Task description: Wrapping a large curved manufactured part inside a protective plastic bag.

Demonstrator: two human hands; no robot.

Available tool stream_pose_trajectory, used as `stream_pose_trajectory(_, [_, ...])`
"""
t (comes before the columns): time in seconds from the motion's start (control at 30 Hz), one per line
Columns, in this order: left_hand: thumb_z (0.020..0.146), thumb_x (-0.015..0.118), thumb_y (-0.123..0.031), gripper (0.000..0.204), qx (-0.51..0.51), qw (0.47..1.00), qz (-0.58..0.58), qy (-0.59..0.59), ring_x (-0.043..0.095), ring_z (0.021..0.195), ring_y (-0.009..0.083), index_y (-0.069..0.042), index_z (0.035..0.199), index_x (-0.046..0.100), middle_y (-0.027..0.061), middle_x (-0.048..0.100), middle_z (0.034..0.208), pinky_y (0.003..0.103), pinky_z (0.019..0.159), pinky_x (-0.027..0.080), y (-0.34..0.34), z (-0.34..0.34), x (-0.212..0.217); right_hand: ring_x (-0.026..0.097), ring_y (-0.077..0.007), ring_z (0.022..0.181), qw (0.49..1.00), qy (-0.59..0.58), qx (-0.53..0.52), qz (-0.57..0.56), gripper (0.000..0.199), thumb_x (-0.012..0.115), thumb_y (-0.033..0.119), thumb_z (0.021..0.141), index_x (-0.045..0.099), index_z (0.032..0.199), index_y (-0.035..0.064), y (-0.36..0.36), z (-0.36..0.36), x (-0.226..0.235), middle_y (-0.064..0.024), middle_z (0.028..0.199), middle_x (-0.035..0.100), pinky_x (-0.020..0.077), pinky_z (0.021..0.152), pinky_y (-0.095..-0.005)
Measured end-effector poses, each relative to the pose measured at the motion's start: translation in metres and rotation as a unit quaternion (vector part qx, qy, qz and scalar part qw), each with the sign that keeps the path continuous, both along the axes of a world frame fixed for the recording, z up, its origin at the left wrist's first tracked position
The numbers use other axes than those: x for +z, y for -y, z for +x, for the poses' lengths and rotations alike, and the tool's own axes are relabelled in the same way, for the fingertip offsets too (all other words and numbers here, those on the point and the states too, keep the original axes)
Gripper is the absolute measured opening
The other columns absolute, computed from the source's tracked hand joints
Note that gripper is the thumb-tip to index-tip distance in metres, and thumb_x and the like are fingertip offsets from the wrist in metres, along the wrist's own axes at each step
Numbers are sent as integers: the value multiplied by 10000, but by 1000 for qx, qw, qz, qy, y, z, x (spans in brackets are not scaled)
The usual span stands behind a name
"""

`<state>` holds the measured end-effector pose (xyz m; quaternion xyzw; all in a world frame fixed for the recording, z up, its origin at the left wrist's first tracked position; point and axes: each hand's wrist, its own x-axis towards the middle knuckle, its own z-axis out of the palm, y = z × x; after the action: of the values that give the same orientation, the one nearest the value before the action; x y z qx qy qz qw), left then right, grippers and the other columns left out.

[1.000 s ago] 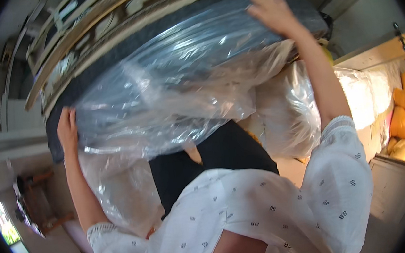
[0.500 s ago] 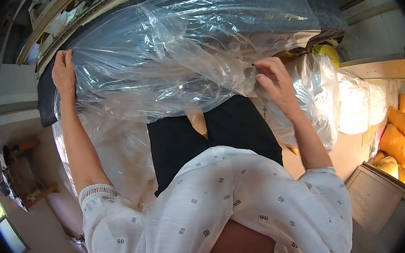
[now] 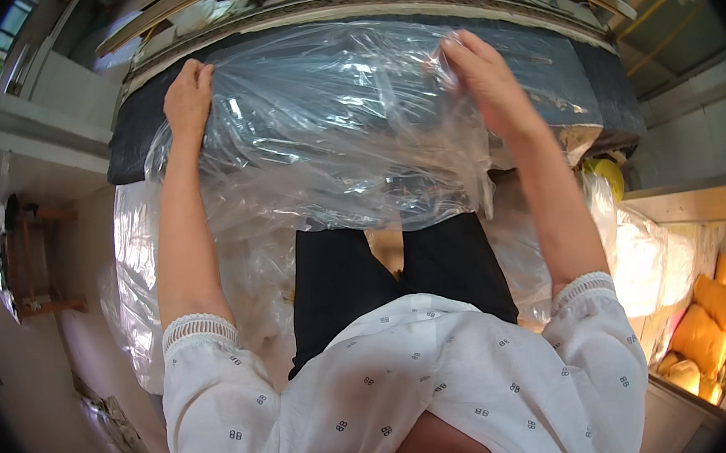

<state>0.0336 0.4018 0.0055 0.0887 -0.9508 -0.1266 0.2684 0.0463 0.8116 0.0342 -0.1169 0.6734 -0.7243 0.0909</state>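
Note:
A wide sheet of clear plastic film lies crumpled across a dark-covered bench and hangs over its near edge toward my legs. At the left, my left hand has its fingers closed on the film's edge, and creases fan out from that grip. On the right, my right hand is at the film's far part, fingers bent and pinched on it; the fingertips are somewhat blurred. Between both hands the film is wrinkled and shiny.
Beyond the bench runs a long wooden rail. Large clear plastic bundles stand below the bench on both sides. Orange sacks are piled at the far right, near a wooden ledge. A round yellow-green thing sits by the bench's right end.
My right hand has gone from loosely open near the film's lower right to farther forward, closing on the film. My left hand keeps its grip on the edge. The head view has shifted.

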Motion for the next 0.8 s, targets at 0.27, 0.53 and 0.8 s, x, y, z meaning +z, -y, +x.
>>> stream_pose_trajectory(0.27, [863,538,-328,227,-19,1000,-6,-13,598,793,362,-103,872,566,137,633,811,443,658,453,3,-5,-6,397,-15,490,908,210,266,247,194,665,216,792,623,834,32,-115,61,47,57,603,496,305,442,-182])
stream_pose_trajectory(0.53, [903,485,-344,265,-45,998,-29,-16,574,805,393,-87,901,549,167,614,829,445,654,439,16,-13,-6,448,-23,729,931,-64,-78,350,57,586,99,807,569,853,70,-204,76,74,73,783,497,378,647,-192])
stream_pose_trajectory(0.8, [915,493,-288,234,-100,994,-6,-36,562,769,373,-57,899,527,170,584,831,411,649,427,6,-12,-5,493,-70,673,910,-49,-310,272,193,622,153,800,549,951,59,-223,-16,-24,36,705,532,394,615,-230])
